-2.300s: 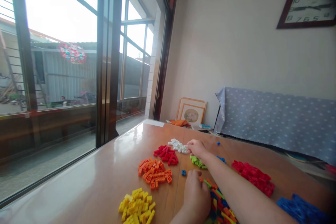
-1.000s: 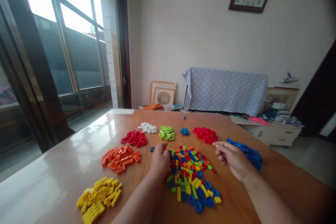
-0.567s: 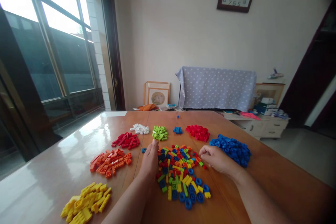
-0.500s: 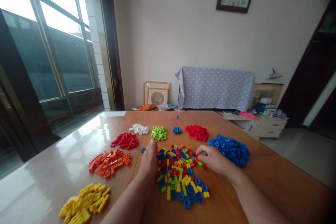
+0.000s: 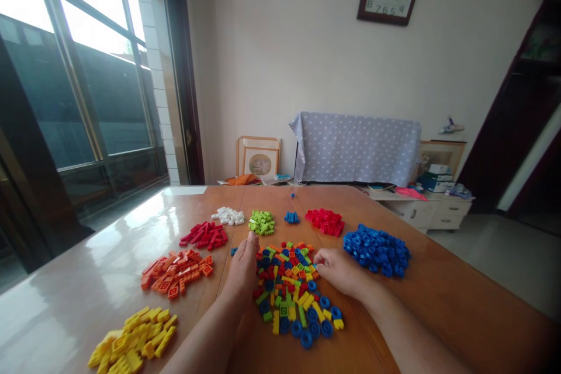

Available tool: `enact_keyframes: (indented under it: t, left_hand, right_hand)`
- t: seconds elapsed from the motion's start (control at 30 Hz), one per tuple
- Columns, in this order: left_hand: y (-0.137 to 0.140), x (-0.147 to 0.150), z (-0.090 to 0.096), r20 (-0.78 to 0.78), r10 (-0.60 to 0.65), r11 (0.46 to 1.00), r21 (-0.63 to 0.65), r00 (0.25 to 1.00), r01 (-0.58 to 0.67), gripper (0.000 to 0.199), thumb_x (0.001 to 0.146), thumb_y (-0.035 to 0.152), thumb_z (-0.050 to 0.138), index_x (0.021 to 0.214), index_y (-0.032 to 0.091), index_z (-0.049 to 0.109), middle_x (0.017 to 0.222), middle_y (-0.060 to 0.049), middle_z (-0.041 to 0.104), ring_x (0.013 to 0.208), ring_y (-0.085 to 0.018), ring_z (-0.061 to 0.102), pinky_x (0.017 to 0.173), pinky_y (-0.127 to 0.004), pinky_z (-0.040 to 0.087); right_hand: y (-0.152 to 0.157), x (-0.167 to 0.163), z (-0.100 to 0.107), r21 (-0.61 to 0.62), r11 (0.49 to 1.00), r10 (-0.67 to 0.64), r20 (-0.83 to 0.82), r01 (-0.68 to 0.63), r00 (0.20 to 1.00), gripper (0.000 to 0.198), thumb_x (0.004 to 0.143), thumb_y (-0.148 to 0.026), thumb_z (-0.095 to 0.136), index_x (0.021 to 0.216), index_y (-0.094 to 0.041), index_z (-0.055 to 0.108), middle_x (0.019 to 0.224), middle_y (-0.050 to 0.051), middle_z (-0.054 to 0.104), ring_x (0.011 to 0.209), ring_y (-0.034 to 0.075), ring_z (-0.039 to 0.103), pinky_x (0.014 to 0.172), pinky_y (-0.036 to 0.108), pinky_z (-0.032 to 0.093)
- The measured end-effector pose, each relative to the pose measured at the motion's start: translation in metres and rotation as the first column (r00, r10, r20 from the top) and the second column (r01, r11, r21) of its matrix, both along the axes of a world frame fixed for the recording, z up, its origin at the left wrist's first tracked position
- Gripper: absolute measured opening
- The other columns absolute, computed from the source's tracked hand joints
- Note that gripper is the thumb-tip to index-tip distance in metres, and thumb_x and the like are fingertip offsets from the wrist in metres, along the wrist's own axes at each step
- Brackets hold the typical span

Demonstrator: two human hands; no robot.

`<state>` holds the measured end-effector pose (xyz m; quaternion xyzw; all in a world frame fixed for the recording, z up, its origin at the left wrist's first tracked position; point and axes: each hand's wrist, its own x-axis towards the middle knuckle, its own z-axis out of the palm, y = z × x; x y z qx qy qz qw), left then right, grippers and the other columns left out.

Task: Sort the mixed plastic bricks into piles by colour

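A mixed pile of toy building bricks [image 5: 291,280] in red, yellow, green, orange and blue, with blue ring-shaped pieces among them, lies between my hands. My left hand [image 5: 241,272] stands on its edge along the pile's left side, fingers stretched out and nothing visible in it. At the pile's right edge, my right hand [image 5: 340,272] has its fingers curled in and pressed together. Whatever sits between those fingertips is too small or hidden to make out. A small blue piece [image 5: 234,251] shows just left of my left hand.
Sorted heaps surround the pile: yellow bricks [image 5: 131,342], orange bricks [image 5: 175,273], dark red bricks [image 5: 204,235], white bricks [image 5: 228,215], lime green bricks [image 5: 262,222], blue bricks [image 5: 291,218], red bricks [image 5: 325,222] and blue round pieces [image 5: 376,249]. A blue ball-like piece [image 5: 293,195] lies farther back.
My right hand has moved left, closer against the pile's right edge, covering bricks there. My left hand keeps its place. The whole view has shifted slightly.
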<state>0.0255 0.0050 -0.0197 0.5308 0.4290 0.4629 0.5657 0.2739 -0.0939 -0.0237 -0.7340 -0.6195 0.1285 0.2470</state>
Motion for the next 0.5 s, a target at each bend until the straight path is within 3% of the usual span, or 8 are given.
enact_keyframes:
  t: [0.23,0.37,0.5]
  left_hand:
    - [0.001,-0.001,-0.006,0.055,0.029,0.999,0.019,0.998,-0.03,0.059,0.087,0.072,0.051,0.114,0.022,0.068,0.127,-0.015,0.068,0.122,-0.03,0.061,0.104,-0.043,0.046]
    - [0.001,0.0,-0.002,0.016,0.066,0.987,0.144,0.998,-0.068,0.053,0.087,0.066,0.055,0.107,0.02,0.07,0.112,-0.013,0.072,0.109,-0.028,0.065,0.089,-0.035,0.05]
    - [-0.013,0.003,0.013,-0.139,0.136,0.935,0.344,0.981,-0.08,0.04,0.088,0.059,0.057,0.085,0.02,0.067,0.08,-0.005,0.066,0.079,-0.021,0.06,0.069,-0.028,0.044]
  right_hand:
    - [0.004,0.003,-0.002,0.039,0.999,-0.013,-0.042,0.015,0.999,0.021,0.087,-0.031,0.054,0.084,-0.018,0.07,0.075,0.001,0.07,0.07,0.014,0.057,0.062,0.023,0.034]
    - [0.006,0.004,-0.004,0.071,0.997,-0.025,-0.187,0.039,0.982,0.025,0.089,-0.035,0.051,0.086,-0.017,0.068,0.074,0.0,0.066,0.069,0.014,0.056,0.062,0.023,0.037]
    - [0.006,0.004,-0.004,0.134,0.991,0.014,-0.27,0.023,0.963,0.03,0.09,-0.043,0.051,0.085,-0.017,0.066,0.073,-0.001,0.061,0.069,0.015,0.054,0.062,0.024,0.039]
